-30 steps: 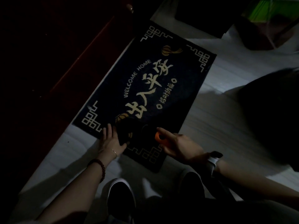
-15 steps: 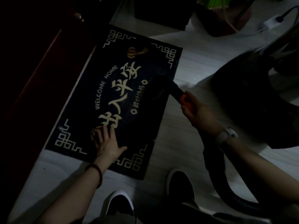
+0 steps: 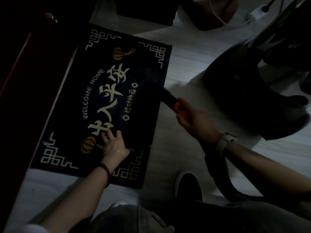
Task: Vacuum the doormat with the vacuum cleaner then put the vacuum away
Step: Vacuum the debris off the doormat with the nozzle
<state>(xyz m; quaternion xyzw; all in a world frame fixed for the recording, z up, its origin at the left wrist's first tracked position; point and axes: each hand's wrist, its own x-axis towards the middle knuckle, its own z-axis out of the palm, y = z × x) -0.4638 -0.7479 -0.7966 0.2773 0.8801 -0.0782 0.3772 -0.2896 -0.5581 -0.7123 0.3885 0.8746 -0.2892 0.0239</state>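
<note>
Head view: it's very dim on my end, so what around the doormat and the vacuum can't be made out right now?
- Vacuum nozzle: motion-blurred, black on the dark doormat; contact unclear.
- Vacuum body: only a dark blurred mass; no controls visible.
- Hose: partly hidden under the right hand's forearm.
- Left hand: lies flat on the mat; the small print beside it is unreadable.
- Door: lost in shadow, cut by the left edge.

vacuum nozzle (image 3: 151,91) dark, blurred, vacuum body (image 3: 235,98) lost in shadow
</note>
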